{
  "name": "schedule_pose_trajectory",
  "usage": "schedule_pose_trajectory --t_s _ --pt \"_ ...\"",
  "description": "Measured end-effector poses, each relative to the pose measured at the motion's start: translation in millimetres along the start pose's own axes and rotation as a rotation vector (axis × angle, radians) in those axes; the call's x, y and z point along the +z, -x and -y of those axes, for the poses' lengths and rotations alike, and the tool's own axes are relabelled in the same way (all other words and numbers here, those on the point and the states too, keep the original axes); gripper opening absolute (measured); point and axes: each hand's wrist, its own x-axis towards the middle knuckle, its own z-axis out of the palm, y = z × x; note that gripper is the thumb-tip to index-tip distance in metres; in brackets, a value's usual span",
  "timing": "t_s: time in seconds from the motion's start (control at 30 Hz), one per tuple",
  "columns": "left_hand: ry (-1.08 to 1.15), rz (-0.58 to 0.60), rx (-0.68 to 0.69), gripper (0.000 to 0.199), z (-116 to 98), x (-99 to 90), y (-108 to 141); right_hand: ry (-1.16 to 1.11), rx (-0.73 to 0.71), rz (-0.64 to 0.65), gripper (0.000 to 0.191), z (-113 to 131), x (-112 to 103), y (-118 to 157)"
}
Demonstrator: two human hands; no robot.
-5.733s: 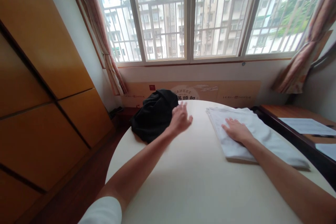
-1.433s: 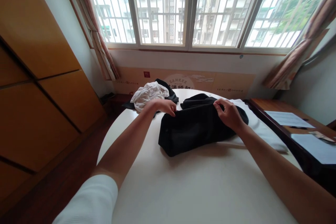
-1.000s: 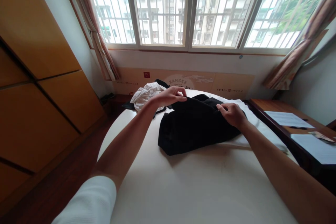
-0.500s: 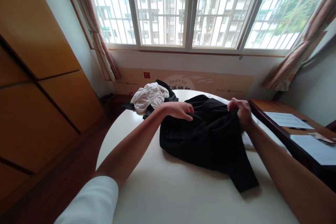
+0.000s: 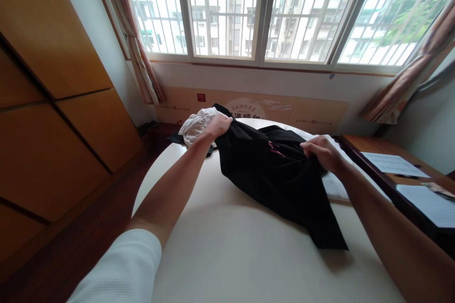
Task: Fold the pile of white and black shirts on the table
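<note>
A black short-sleeved shirt (image 5: 270, 175) is stretched between my two hands above the white round table (image 5: 227, 255). My left hand (image 5: 219, 126) is closed on the shirt's far left part. On the right, my right hand (image 5: 322, 150) pinches its upper right part, and a sleeve hangs down below that hand toward the tabletop. A small pink print shows among the folds near the shirt's middle. Just behind my left hand lies a crumpled white garment (image 5: 195, 126) with dark cloth around it.
White folded cloth (image 5: 337, 184) lies on the table behind my right forearm. At right, a wooden desk (image 5: 350, 144) holds paper sheets (image 5: 391, 164). A wooden cabinet (image 5: 85, 128) stands left; barred windows and a low wall panel (image 5: 313, 112) are beyond the table.
My left hand has moved left and away from me and now grips the shirt, pulling it wider. The pink print has come into view. My right hand keeps its hold.
</note>
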Motion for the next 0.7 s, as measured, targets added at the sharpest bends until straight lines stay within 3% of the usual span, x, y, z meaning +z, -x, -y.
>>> schedule_pose_trajectory --t_s 0.1,0.3,0.33,0.37,0.47,0.53,0.63,0.7 --pt "-0.065 -0.113 -0.144 0.027 21.6 2.3 -10.4 0.075 0.030 0.234 0.055 15.4 4.5 3.1" --pt "-0.236 -0.099 -0.239 0.033 37.7 6.8 -12.0 -0.016 0.232 0.717 0.052 54.5 8.3 17.2" --pt "-0.246 -0.105 -0.237 0.034 35.9 5.6 -10.1 -0.035 0.253 0.732 0.055 56.7 9.8 17.3" --pt "-0.258 -0.107 -0.231 0.035 33.2 4.0 -8.0 -0.027 0.248 0.664 0.057 55.8 12.0 16.2" --pt "-0.325 -0.072 -0.188 0.036 22.3 -2.8 -1.3 0.196 0.139 0.101 0.059 33.7 21.9 7.4" --pt "-0.395 0.006 -0.125 0.036 13.0 -8.8 2.9 0.341 0.119 -0.144 0.060 8.6 29.1 0.6" --pt "-0.468 0.226 0.014 0.044 -2.8 -18.2 10.3 0.275 0.210 -0.141 0.031 -24.2 35.1 -6.9" --pt "-0.460 0.410 0.099 0.062 -12.6 -21.7 16.0 0.195 0.256 -0.201 0.009 -35.2 32.6 -10.2"
